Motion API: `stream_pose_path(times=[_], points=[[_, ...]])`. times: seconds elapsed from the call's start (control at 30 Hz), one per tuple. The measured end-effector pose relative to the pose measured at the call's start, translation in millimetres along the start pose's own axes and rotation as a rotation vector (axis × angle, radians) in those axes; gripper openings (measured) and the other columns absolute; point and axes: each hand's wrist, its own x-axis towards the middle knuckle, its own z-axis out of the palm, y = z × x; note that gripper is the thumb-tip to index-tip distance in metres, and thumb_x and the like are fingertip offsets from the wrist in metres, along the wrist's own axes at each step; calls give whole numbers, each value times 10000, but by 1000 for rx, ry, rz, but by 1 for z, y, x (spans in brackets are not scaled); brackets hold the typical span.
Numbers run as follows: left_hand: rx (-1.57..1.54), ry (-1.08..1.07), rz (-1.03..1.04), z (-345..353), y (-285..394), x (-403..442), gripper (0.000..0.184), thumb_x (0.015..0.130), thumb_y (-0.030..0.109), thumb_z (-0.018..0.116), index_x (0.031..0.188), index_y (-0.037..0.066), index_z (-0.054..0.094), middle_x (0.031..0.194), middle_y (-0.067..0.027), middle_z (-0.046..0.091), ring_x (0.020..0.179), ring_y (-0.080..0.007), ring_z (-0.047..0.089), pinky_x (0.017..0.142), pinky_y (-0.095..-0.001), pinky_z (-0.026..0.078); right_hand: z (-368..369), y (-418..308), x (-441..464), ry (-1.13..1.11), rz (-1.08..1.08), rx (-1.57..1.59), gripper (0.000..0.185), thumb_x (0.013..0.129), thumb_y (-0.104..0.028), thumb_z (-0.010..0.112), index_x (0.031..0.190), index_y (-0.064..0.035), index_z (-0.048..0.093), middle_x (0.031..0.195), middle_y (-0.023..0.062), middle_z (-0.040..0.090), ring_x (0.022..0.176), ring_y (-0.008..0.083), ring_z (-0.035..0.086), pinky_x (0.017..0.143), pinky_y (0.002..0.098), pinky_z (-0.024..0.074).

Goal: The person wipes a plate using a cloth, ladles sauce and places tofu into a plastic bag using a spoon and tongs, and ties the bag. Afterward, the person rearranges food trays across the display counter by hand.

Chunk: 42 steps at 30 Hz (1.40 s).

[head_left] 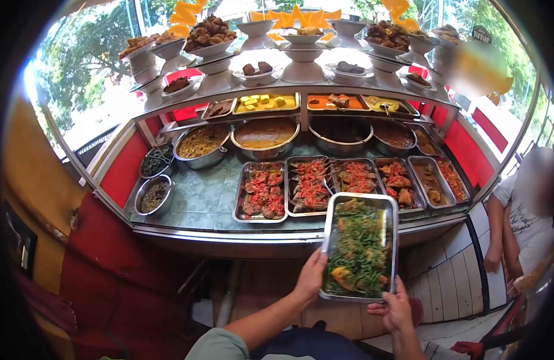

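A rectangular metal tray (394, 252) of chopped green leafy vegetables (360, 246) is held up in front of the display counter. My left hand (313, 275) grips its left edge, low down. At the bottom right corner my right hand (396, 307) pinches the rim, fingers curled underneath. Beyond the tray stand metal trays of red chili-topped food, among them one at the left (262, 192), one beside it (309, 186) and another partly behind my tray (356, 177). A utensil handle (326, 187) shows near the middle trays.
Large metal bowls of curry (265, 135) and dark sauce (340, 135) line the back of the tiled counter (196, 198). Smaller bowls (154, 195) sit at the left. Plates of fried food (210, 35) stand on the upper shelf (259, 84). A person (523, 210) is at the right.
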Motion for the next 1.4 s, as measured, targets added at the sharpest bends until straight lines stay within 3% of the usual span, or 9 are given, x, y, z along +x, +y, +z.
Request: stream_pose_path(times=[0.13, 0.17, 0.3, 0.5, 0.67, 0.9, 1.07, 1.27, 1.4], points=[[24, -123, -39, 12, 14, 34, 411, 1030, 220, 396, 1391, 22, 391, 1281, -69, 537, 1154, -140, 505, 998, -267, 383, 6, -13, 6, 138, -81, 49, 612, 882, -2, 391, 1455, -160, 240, 1097, 137, 614, 552, 235, 660, 486, 348, 598], [-146, -161, -99, 8, 21, 46, 501, 1010, 268, 451, 1429, 30, 316, 1325, -100, 498, 1206, -196, 475, 1020, -314, 380, 8, -14, 7, 152, -87, 46, 612, 882, -2, 391, 1455, -160, 240, 1097, 137, 614, 552, 235, 660, 486, 348, 598], [-261, 289, -209, -60, 30, 112, 626, 951, 374, 539, 1383, 19, 257, 1359, -178, 410, 1233, -335, 425, 1048, -440, 368, 14, -15, 8, 233, -163, 102, 598, 877, 3, 390, 1443, -131, 255, 1085, 158, 623, 589, 241, 680, 498, 341, 613], [-512, 296, -280, -100, 46, 157, 748, 961, 333, 538, 1447, -19, 92, 1449, -309, 235, 1277, -396, 407, 1063, -448, 391, 14, 5, 13, 335, -215, 173, 598, 882, 2, 387, 1449, -132, 253, 1081, 161, 620, 588, 237, 679, 501, 343, 614], [-459, 355, -273, -96, 45, 164, 664, 975, 257, 505, 1389, -92, 120, 1397, -364, 251, 1206, -417, 473, 1021, -450, 451, 15, 14, 13, 336, -216, 217, 602, 882, 10, 381, 1452, -134, 252, 1139, 163, 594, 596, 238, 680, 509, 350, 616], [-364, 401, -193, -106, 33, 164, 423, 974, 199, 467, 1198, -129, 322, 1208, -314, 435, 1068, -400, 575, 920, -439, 534, 6, 25, 7, 324, -216, 264, 595, 888, 16, 377, 1447, -146, 256, 1111, 148, 597, 596, 242, 680, 509, 361, 614], [-328, 399, -158, -113, 26, 157, 325, 972, 213, 479, 1155, -43, 397, 1106, -251, 515, 1017, -339, 604, 889, -384, 549, -11, 26, 0, 295, -211, 288, 596, 886, 26, 375, 1442, -151, 257, 1101, 151, 601, 593, 244, 678, 515, 371, 613], [-313, 449, -188, -81, 25, 131, 519, 936, 346, 542, 1244, -22, 344, 1231, -237, 480, 1121, -346, 548, 976, -424, 481, -34, 19, -10, 301, -207, 309, 598, 888, 25, 375, 1444, -154, 249, 1049, 152, 622, 592, 249, 677, 515, 380, 612], [-286, 183, -485, -19, -18, 126, 713, 905, 388, 576, 1377, -26, 239, 1333, -239, 435, 1214, -358, 483, 1033, -469, 421, -53, 16, -20, 315, -219, 314, 604, 885, 22, 377, 1448, -148, 241, 1034, 157, 627, 593, 248, 677, 516, 385, 613]])
